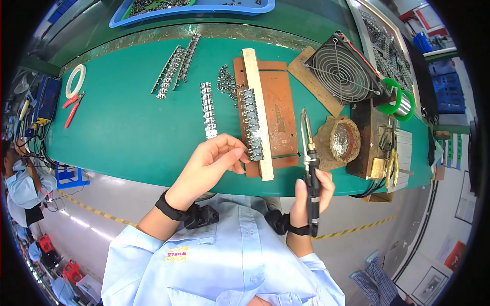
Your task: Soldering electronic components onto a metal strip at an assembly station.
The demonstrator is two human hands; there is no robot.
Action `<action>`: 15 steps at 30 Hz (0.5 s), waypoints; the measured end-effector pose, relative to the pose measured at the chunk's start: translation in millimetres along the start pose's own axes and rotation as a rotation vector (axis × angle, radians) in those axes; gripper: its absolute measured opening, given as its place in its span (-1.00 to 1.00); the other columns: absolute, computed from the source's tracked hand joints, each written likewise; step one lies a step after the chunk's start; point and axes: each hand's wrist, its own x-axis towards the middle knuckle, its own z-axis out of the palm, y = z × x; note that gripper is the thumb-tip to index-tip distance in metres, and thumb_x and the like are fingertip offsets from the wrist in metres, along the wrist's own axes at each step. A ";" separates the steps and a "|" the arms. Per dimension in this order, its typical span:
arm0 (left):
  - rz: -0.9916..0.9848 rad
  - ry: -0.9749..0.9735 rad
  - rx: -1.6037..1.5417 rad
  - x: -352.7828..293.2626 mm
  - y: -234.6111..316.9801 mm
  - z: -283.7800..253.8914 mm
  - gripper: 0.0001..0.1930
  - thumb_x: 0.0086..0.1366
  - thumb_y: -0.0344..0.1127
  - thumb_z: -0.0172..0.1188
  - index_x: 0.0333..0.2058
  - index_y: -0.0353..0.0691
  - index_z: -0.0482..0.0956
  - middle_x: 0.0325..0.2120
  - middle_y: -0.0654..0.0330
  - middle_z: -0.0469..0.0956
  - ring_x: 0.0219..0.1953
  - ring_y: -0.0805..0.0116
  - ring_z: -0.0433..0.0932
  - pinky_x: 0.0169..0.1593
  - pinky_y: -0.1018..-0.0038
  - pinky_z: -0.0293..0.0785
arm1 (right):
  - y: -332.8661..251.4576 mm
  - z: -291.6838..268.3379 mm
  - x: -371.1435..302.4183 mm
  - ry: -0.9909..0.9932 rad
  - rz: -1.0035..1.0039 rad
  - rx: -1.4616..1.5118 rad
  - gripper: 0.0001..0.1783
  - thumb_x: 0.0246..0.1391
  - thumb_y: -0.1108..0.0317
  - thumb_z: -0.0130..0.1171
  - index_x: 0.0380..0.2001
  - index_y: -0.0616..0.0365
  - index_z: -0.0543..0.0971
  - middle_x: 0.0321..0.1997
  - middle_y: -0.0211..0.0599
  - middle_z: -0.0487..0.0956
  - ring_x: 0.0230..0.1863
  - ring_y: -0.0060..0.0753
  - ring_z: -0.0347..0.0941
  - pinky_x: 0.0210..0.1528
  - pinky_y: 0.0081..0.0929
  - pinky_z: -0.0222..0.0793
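My left hand (217,159) is at the lower end of a row of small black components (251,125), thumb and fingertips pinched together; what lies between them is too small to make out. The row lines the left side of a pale wooden bar (255,76), which lies across a brown board (279,112). My right hand (322,191) is wrapped round the black handle of a soldering iron (311,178), its metal tip pointing away from me, right of the board. Left of the bar are a strip of metal parts (207,109) and a pile of small metal pieces (226,81).
More strips (171,71) lie farther back. At left are a white tape roll (75,81) and red-handled cutters (73,109). On the right stand a fan (342,71), a green solder spool (390,99) and a round crusted pot (343,142). A blue tray (219,8) sits behind.
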 end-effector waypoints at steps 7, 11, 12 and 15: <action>0.064 -0.011 0.094 -21.0 -6.2 8.7 -0.85 0.24 -0.38 -0.02 -0.31 -0.36 0.41 -0.44 0.22 0.49 -0.43 0.55 0.44 -0.30 0.63 0.38 | -2.1 -8.2 -15.2 -0.077 -0.125 -0.093 -0.59 -0.17 0.55 0.16 -0.18 0.17 0.32 -0.27 -0.26 0.31 -0.30 -0.45 0.24 -0.21 -0.57 0.18; 0.136 0.034 0.112 -34.3 -12.4 15.4 -0.86 0.24 -0.38 -0.02 -0.30 -0.35 0.41 -0.44 0.22 0.49 -0.44 0.55 0.44 -0.30 0.63 0.38 | -9.6 -12.2 -20.4 -0.100 -0.165 -0.099 -0.59 -0.16 0.56 0.15 -0.18 0.18 0.32 -0.27 -0.26 0.31 -0.30 -0.45 0.24 -0.20 -0.56 0.19; 0.155 0.053 0.118 -37.2 -14.2 17.0 -0.86 0.24 -0.38 -0.02 -0.30 -0.35 0.41 -0.44 0.22 0.49 -0.44 0.55 0.44 -0.31 0.63 0.38 | -11.4 -13.1 -22.6 -0.093 -0.173 -0.110 -0.59 -0.16 0.56 0.16 -0.18 0.18 0.32 -0.27 -0.26 0.31 -0.30 -0.45 0.24 -0.20 -0.56 0.19; 0.191 0.072 0.133 -44.9 -15.8 21.0 -0.85 0.24 -0.38 -0.02 -0.30 -0.34 0.41 -0.44 0.22 0.50 -0.44 0.55 0.44 -0.32 0.63 0.39 | -17.2 -14.9 -29.8 -0.077 -0.197 -0.130 -0.59 -0.16 0.57 0.16 -0.17 0.18 0.32 -0.27 -0.26 0.32 -0.30 -0.46 0.24 -0.21 -0.56 0.19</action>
